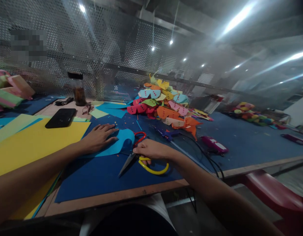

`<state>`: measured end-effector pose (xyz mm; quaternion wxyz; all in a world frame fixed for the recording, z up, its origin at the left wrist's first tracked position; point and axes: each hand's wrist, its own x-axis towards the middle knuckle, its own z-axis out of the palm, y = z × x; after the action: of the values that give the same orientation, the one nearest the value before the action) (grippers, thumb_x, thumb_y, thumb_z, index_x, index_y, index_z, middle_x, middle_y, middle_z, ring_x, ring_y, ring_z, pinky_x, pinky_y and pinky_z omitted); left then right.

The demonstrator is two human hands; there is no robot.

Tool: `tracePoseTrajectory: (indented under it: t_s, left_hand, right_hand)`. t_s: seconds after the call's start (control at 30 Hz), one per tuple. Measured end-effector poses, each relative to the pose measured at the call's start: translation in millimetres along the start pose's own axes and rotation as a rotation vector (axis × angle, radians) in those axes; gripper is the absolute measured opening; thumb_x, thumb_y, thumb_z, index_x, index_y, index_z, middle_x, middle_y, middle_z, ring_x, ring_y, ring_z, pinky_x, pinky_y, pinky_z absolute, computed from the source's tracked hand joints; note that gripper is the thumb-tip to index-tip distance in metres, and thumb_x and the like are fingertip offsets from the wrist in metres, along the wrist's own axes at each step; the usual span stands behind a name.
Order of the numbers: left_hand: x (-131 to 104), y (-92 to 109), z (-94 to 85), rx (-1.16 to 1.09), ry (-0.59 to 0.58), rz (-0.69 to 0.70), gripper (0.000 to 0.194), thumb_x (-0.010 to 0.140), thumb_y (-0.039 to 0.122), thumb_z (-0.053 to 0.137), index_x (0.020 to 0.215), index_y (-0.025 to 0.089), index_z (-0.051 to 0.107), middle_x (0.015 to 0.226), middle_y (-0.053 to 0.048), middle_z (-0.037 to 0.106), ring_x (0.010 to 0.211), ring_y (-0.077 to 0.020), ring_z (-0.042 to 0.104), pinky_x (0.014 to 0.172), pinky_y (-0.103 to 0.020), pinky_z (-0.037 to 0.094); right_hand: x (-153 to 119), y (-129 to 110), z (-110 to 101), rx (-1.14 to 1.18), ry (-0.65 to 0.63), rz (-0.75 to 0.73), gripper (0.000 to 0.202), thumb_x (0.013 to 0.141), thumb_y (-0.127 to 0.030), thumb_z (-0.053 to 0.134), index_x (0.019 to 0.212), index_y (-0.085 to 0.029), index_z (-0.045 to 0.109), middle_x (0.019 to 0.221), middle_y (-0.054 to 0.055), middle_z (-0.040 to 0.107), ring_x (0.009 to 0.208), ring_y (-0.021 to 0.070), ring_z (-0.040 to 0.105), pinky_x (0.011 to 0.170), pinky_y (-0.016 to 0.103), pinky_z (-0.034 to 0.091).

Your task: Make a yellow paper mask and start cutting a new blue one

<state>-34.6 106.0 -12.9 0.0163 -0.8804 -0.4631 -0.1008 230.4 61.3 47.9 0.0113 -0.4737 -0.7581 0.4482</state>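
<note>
My left hand [99, 137] lies flat, fingers stretched, on a piece of light-blue paper [122, 141] whose right edge curls up. Just right of it my right hand [151, 149] is closed around a pair of scissors [153, 168]. One handle loop is yellow and the other red, and the blades point down toward the table's front edge. Beneath my left forearm spread large yellow sheets [38, 144]. Beyond my right hand a purple-blue glue gun [166, 133] rests on the table.
Behind is a heap of coloured paper butterfly shapes [166, 101]. A black phone [61, 118] and a dark-lidded jar [78, 89] stand at left. Cables run beside a purple case [214, 145] at right. A red plastic stool [276, 193] stands by the front edge.
</note>
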Motion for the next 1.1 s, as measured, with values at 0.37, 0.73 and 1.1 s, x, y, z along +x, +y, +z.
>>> tracePoseTrajectory:
  t_s: [0.37, 0.73, 1.1]
  left_hand:
    - [0.0, -0.8, 1.9, 0.016, 0.016, 0.004, 0.059, 0.101, 0.055, 0.027, 0.147, 0.024, 0.046, 0.156, -0.011, 0.044, 0.141, -0.032, 0.041, 0.113, -0.05, 0.031]
    - [-0.1, 1.0, 1.1, 0.037, 0.019, 0.009, 0.057, 0.101, 0.054, 0.028, 0.146, 0.025, 0.047, 0.156, -0.011, 0.043, 0.141, -0.032, 0.041, 0.112, -0.05, 0.032]
    - [-1.2, 0.6, 0.7, -0.005, 0.044, 0.018, 0.057, 0.1, 0.055, 0.03, 0.144, 0.025, 0.05, 0.156, -0.01, 0.044, 0.139, -0.0334, 0.043, 0.112, -0.052, 0.032]
  right_hand:
    - [8.1, -7.4, 3.3, -0.04, -0.015, -0.002, 0.047, 0.096, -0.03, 0.046, 0.052, -0.016, 0.052, 0.046, -0.001, 0.059, 0.038, 0.0065, 0.049, 0.046, 0.017, 0.038]
    - [6.6, -7.7, 4.2, -0.035, -0.016, -0.028, 0.044, 0.094, -0.029, 0.047, 0.053, -0.016, 0.051, 0.047, 0.0, 0.061, 0.037, 0.0073, 0.049, 0.046, 0.018, 0.039]
    - [5.9, -10.5, 5.7, 0.004, -0.039, -0.036, 0.041, 0.096, -0.027, 0.046, 0.057, -0.017, 0.05, 0.047, -0.002, 0.059, 0.038, 0.007, 0.049, 0.045, 0.017, 0.04]
